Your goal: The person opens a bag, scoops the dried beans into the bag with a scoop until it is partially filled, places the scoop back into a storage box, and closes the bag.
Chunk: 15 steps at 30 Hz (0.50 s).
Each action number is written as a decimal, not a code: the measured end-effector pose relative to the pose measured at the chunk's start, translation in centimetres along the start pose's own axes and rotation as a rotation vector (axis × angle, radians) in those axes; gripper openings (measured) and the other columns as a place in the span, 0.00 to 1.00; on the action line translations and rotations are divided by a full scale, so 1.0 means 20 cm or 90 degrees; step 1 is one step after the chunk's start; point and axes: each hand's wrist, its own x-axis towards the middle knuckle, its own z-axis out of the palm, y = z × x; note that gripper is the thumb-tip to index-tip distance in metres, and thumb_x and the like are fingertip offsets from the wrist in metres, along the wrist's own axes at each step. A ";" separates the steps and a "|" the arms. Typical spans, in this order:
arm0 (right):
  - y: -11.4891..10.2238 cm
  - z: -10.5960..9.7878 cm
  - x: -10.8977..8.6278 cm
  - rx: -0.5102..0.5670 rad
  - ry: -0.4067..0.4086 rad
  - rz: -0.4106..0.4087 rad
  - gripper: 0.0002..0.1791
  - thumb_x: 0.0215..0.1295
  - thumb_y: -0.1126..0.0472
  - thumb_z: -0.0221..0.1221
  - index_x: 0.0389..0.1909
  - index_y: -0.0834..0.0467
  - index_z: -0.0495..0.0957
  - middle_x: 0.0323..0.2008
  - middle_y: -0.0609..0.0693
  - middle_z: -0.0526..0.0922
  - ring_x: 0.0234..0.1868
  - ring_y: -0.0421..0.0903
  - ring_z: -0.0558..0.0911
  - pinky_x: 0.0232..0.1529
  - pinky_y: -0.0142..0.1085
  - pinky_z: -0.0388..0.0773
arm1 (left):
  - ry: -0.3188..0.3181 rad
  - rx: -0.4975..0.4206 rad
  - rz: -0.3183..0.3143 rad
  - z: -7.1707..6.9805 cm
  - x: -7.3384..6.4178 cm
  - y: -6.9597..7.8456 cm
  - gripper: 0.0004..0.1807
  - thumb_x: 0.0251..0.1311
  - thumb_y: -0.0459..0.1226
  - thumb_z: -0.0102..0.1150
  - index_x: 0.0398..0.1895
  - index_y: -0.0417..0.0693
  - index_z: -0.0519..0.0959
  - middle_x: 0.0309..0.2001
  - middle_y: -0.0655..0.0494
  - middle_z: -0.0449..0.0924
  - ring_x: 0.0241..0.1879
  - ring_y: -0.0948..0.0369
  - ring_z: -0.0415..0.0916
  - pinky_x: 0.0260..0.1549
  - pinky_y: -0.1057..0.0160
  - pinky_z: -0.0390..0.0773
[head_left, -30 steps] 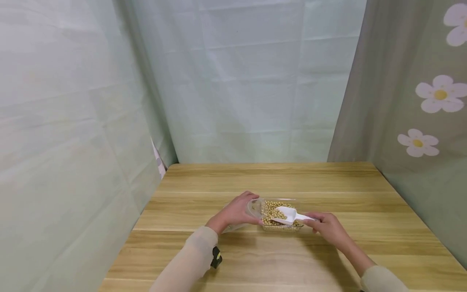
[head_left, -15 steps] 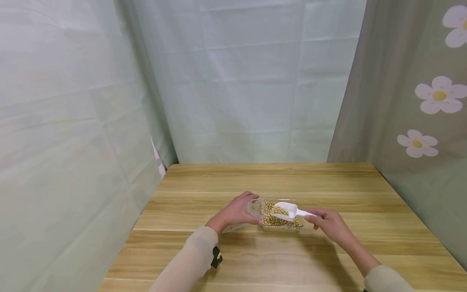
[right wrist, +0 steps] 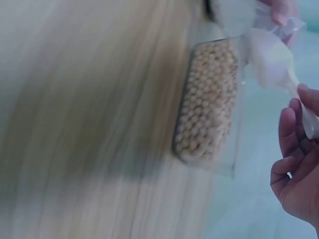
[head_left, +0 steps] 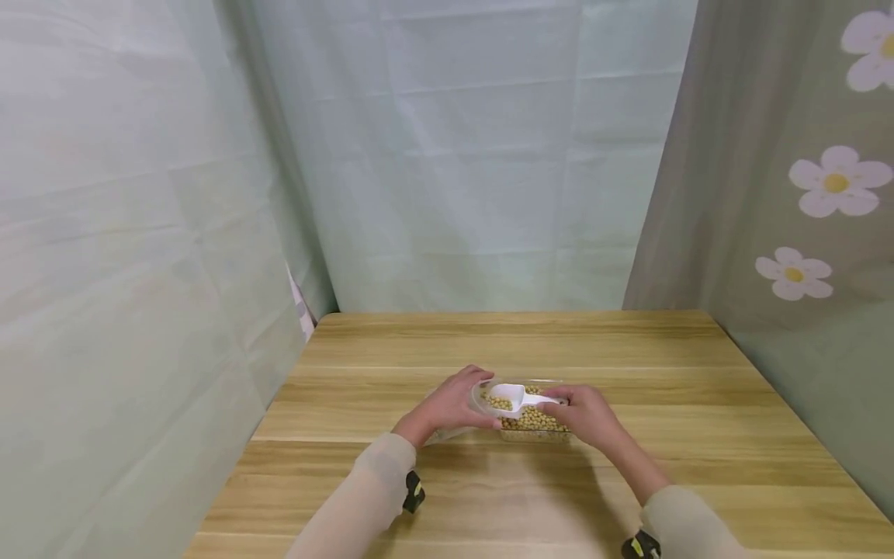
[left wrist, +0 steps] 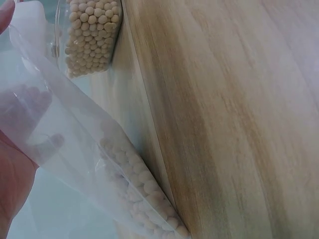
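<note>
My left hand grips a clear plastic bag by its mouth, held spread toward the right. Soybean-like pale beans lie in the lower end of the bag. My right hand pinches the handle of a white scoop, whose bowl carries some beans. The scoop's front is at the bag's mouth, above the left end of a clear box. More of the same beans fill much of that box, which stands on the table just right of the bag.
The wooden table has its far edge near a pale curtain. A grey curtain with flowers hangs at the right, and another pale one at the left. Black wrist devices show by the sleeves.
My right hand has lifted the scoop with beans out of the box and moved it left, to the bag's mouth. My left hand has stayed in place with the bag.
</note>
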 end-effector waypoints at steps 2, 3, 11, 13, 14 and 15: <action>-0.02 0.02 0.01 -0.032 0.008 -0.010 0.14 0.62 0.55 0.68 0.43 0.60 0.87 0.20 0.47 0.78 0.21 0.43 0.72 0.20 0.33 0.68 | 0.003 -0.005 0.003 0.00 0.00 -0.01 0.53 0.44 0.61 0.74 0.71 0.45 0.67 0.64 0.53 0.69 0.61 0.54 0.69 0.57 0.52 0.71; -0.03 0.03 0.02 -0.046 0.010 -0.013 0.14 0.61 0.55 0.68 0.43 0.60 0.87 0.19 0.45 0.77 0.20 0.42 0.71 0.20 0.34 0.68 | 0.004 -0.008 0.004 0.00 0.00 -0.01 0.53 0.44 0.60 0.74 0.71 0.45 0.67 0.64 0.53 0.69 0.61 0.54 0.68 0.57 0.52 0.71; -0.04 0.03 0.02 -0.104 0.027 -0.020 0.12 0.61 0.56 0.68 0.42 0.58 0.88 0.25 0.43 0.81 0.23 0.42 0.72 0.25 0.37 0.70 | 0.009 -0.020 0.004 0.01 0.00 -0.02 0.52 0.43 0.59 0.75 0.71 0.47 0.68 0.64 0.54 0.69 0.60 0.56 0.69 0.55 0.54 0.72; -0.04 0.02 0.01 -0.102 0.031 -0.021 0.12 0.61 0.56 0.68 0.42 0.58 0.88 0.26 0.44 0.82 0.23 0.42 0.73 0.25 0.37 0.71 | 0.009 -0.017 0.003 0.01 0.00 -0.02 0.52 0.43 0.59 0.75 0.71 0.47 0.68 0.64 0.54 0.69 0.59 0.56 0.69 0.55 0.55 0.72; -0.03 0.01 0.00 -0.095 0.029 -0.019 0.12 0.61 0.56 0.68 0.43 0.58 0.87 0.26 0.44 0.82 0.23 0.42 0.73 0.25 0.37 0.71 | 0.010 -0.015 0.003 0.01 0.00 -0.02 0.52 0.43 0.59 0.75 0.71 0.47 0.68 0.64 0.54 0.69 0.59 0.56 0.69 0.55 0.55 0.72; -0.03 0.01 -0.01 -0.087 0.028 -0.017 0.13 0.62 0.56 0.68 0.43 0.59 0.87 0.27 0.45 0.82 0.24 0.42 0.74 0.25 0.37 0.72 | 0.010 -0.015 0.005 0.01 0.00 -0.02 0.52 0.43 0.59 0.76 0.71 0.47 0.68 0.64 0.54 0.70 0.59 0.56 0.70 0.54 0.55 0.73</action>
